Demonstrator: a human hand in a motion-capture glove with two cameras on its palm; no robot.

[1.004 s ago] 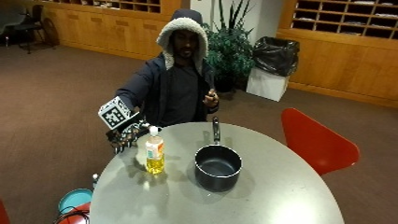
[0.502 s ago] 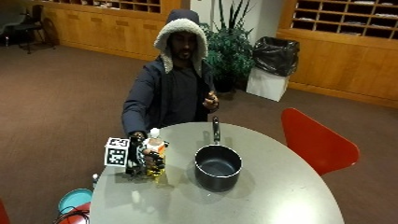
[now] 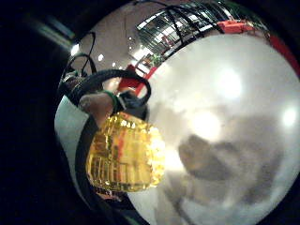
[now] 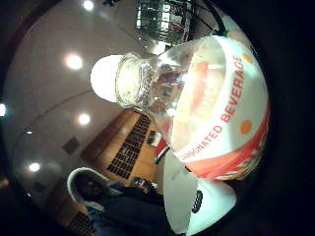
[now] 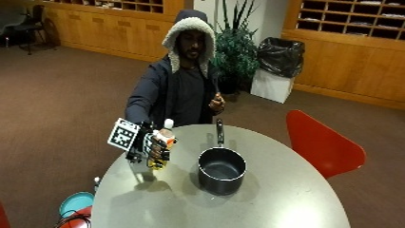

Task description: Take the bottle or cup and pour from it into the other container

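- Right hand (image 5: 152, 147) was curled round the body of the bottle (image 5: 161, 147), gripping it clear of the table (image 5: 284, 199), near the table's edge on the person's right.
- Bottle's long axis ran close to upright, tipped a little; white cap (image 5: 168, 123) pointed up above the grip, yellow liquid sat at the base below the fingers.
- Thumb-side palm view: cap (image 4: 106, 78) and clear neck led out from the palm, the white-and-orange label (image 4: 226, 123) filled the space nearest the hand.
- Little-finger-side view: the yellow base (image 3: 124, 152) hung over the grey tabletop (image 3: 225, 108).
- Black saucepan (image 5: 221, 170) stood on the table beside the gripped bottle, apart from it, handle (image 5: 219, 130) pointing toward the person.
- Nothing lay between bottle and pan.
- Red chair (image 5: 319, 142) stood beyond the pan.
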